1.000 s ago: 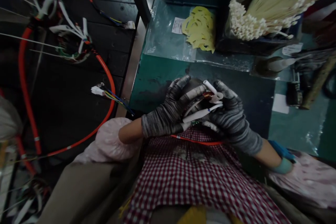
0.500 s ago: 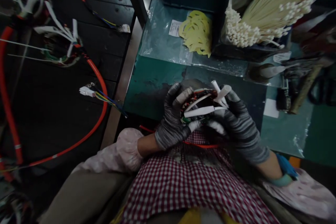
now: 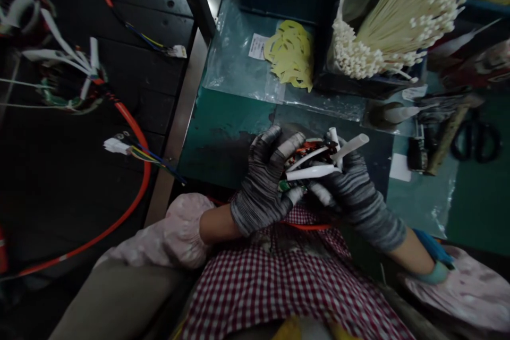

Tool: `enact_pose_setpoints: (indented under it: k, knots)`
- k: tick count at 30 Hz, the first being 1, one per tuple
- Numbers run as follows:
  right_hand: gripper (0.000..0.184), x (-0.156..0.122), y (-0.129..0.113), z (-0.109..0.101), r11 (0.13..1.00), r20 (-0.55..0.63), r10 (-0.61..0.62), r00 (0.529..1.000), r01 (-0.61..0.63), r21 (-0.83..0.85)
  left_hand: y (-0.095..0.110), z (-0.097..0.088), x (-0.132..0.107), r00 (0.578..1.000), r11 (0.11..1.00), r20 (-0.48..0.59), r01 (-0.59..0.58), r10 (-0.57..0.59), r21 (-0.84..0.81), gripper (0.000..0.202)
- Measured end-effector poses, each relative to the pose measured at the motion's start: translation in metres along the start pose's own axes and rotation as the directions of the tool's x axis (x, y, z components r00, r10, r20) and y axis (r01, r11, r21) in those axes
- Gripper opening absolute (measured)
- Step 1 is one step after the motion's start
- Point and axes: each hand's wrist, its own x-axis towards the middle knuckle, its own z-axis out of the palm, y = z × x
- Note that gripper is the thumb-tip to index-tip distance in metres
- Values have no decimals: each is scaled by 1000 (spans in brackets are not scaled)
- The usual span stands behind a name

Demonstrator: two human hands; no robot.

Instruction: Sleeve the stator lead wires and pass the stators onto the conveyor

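Observation:
Both gloved hands hold a round motor stator (image 3: 306, 156) wound with copper-coloured wire, close to my apron at the bench's near edge. My left hand (image 3: 265, 186) grips its left side, fingers over the top and thumb below. My right hand (image 3: 354, 188) closes round the right side; some of its fingers are hidden behind the part. White sleeving tubes (image 3: 314, 172) stick out of the stator, one lying across its front and others pointing up to the right. A red cable (image 3: 306, 227) runs below the hands across the apron.
Similar stators (image 3: 67, 85) with a thick red cable (image 3: 137, 127) and a white connector (image 3: 116, 145) lie at left. On the bench are yellow cut pieces (image 3: 290, 56), a bundle of cream ties (image 3: 402, 26) in a container, a hammer (image 3: 448, 138), black-handled scissors (image 3: 476, 142) and a bottle (image 3: 394, 113).
The view has shifted slightly, so the bench items appear further left. The stator has tilted a little in my hands, and its upper white tube now points further right.

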Motion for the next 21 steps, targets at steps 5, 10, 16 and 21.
enact_pose_setpoints:
  k: [5, 10, 16, 21]
  knots:
    - [29, 30, -13, -5, 995, 43, 42, 998, -46, 93, -22, -14, 21, 998, 996, 52, -40, 44, -79, 86]
    - [31, 69, -1, -8, 982, 181, -72, 981, 38, 184, -65, -43, 58, 952, 987, 294, -39, 84, -154, 93]
    - [27, 85, 8, 12, 990, 129, 18, 991, -36, 137, -37, -50, 55, 941, 829, 94, -332, 325, 451, 39]
    - [26, 89, -31, -1, 991, 47, 128, 991, -125, -53, -13, -56, 53, 824, 679, 375, -564, 425, 471, 17]
